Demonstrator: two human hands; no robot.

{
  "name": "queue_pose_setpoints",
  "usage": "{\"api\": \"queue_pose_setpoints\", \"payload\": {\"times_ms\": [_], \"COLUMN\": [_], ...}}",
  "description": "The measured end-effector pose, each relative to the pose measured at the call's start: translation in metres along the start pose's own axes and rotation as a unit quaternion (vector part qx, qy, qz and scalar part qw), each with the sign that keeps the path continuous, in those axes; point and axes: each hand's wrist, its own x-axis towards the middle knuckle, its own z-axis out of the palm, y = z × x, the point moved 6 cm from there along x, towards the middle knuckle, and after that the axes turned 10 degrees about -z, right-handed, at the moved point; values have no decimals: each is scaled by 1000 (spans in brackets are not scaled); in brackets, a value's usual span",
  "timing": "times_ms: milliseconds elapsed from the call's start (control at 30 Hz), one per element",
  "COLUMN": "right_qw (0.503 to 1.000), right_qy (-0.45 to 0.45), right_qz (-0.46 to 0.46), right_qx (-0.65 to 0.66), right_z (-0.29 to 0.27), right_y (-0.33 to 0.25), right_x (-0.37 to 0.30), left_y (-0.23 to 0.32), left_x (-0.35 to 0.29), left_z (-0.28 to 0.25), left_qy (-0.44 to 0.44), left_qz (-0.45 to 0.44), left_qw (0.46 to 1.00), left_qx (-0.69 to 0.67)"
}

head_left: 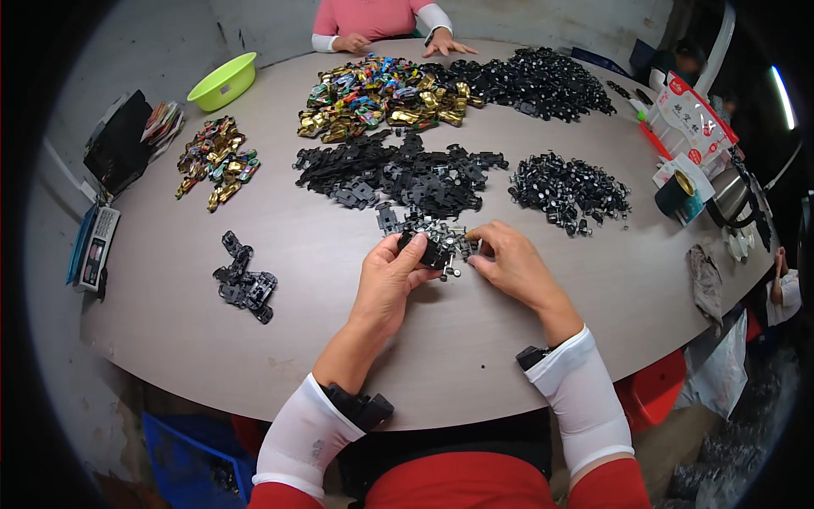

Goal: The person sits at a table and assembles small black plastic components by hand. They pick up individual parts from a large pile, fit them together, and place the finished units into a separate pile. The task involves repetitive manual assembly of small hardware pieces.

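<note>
My left hand (388, 278) grips a small black plastic part (431, 252) between thumb and fingers, just above the grey table (339, 254). My right hand (509, 263) reaches into a small heap of tiny grey and black pieces (445, 236) beside that part, its fingertips pinched on one of them. A wide pile of flat black plastic parts (398, 174) lies just beyond both hands. Both forearms wear white sleeves.
A small stack of black parts (244, 282) lies left. Colourful and gold toy bodies (381, 93) and a smaller heap (216, 161) sit farther off. Black wheel-like pieces (570, 191) lie right. A green bowl (223, 81), a calculator (97, 246) and another person's hands (398, 42) are around.
</note>
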Motion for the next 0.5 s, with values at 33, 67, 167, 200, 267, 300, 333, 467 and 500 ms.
{"api": "queue_pose_setpoints", "payload": {"times_ms": [33, 67, 167, 200, 267, 300, 333, 467, 500], "right_qw": [1000, 1000, 998, 998, 999, 999, 999, 998, 998], "right_qy": [5, 10, 20, 21, 25, 16, 7, -4, -12], "right_qz": [4, 9, 36, 25, 2, 6, 9, 40, 57], "right_qx": [1, 0, 55, 53, 48, 43, 37, 39, 35], "right_z": [-1, -3, -9, -9, -9, -8, -7, -9, -8], "right_y": [-1, -2, -8, -8, -7, -4, -1, 2, 2], "right_x": [-1, -1, 1, 1, 2, 1, -1, -4, -3], "left_y": [0, 0, -1, 2, 15, 22, 29, 67, 77], "left_x": [0, 0, 1, 2, 3, 3, 2, -18, -26], "left_z": [0, 0, -6, -9, -17, -23, -33, -87, -105], "left_qy": [-1, -4, 9, 12, 17, 41, 64, 155, 178], "left_qz": [-1, -2, -8, 6, 35, 65, 81, 153, 169], "left_qw": [1000, 1000, 1000, 1000, 999, 997, 995, 969, 954], "left_qx": [-4, -9, -14, -19, -27, -23, -3, 119, 175]}}
